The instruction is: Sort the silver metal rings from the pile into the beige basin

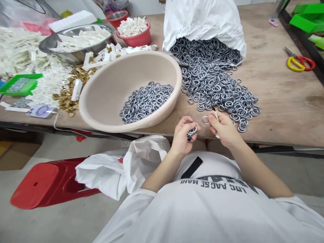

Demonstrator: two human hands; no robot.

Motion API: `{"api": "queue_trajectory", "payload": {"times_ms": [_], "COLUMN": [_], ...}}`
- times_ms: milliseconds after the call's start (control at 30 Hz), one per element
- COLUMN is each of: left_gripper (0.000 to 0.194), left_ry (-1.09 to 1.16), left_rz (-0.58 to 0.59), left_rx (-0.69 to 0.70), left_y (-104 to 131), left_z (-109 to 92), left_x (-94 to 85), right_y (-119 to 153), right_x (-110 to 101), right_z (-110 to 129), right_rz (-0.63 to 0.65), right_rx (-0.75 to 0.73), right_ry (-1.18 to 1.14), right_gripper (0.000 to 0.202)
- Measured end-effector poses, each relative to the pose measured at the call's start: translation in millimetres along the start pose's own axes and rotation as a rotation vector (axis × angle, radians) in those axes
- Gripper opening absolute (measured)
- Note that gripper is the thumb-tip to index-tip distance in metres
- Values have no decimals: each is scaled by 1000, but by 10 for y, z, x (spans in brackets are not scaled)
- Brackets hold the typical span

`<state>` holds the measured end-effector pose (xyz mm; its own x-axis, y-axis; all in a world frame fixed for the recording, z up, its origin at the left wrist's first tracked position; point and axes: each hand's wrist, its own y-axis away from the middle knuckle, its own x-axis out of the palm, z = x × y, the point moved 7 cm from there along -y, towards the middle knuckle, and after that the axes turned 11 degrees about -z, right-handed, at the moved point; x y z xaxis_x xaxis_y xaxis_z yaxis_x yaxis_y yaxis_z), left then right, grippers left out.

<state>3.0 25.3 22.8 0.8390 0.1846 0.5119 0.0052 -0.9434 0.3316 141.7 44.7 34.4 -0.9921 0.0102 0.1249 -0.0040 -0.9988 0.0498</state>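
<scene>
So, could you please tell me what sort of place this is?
Probably a small workshop: a sack spills grey rings onto a wooden table, a big basin holds more, and scissors lie nearby.

glossy grey rings in heaps

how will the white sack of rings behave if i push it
The white sack will probably give and crumple, as its skin looks creased. It may shift heavily, with many grey rings crowding its mouth. More could well slide out, since rings already spread from the open mouth across the tabletop.
</scene>
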Motion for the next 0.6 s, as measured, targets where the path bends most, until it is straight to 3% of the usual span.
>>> {"api": "queue_trajectory", "payload": {"times_ms": [167,300,400,600], "left_gripper": [27,28,29,37], "left_ry": [-144,-159,-173,-172], "left_rz": [45,-1,-4,97], "left_rx": [196,277,278,209], "left_y": [42,72,76,106], "left_z": [61,42,38,83], "left_x": [144,128,128,240], "right_y": [164,239,289,306], "right_x": [82,147,195,176], "right_z": [-35,-30,20,61], "right_rz": [-51,-54,-7,8], "right_rx": [24,-33,-79,-57], "right_ry": [-222,-240,-196,-209], "right_gripper": [32,31,29,26]}}
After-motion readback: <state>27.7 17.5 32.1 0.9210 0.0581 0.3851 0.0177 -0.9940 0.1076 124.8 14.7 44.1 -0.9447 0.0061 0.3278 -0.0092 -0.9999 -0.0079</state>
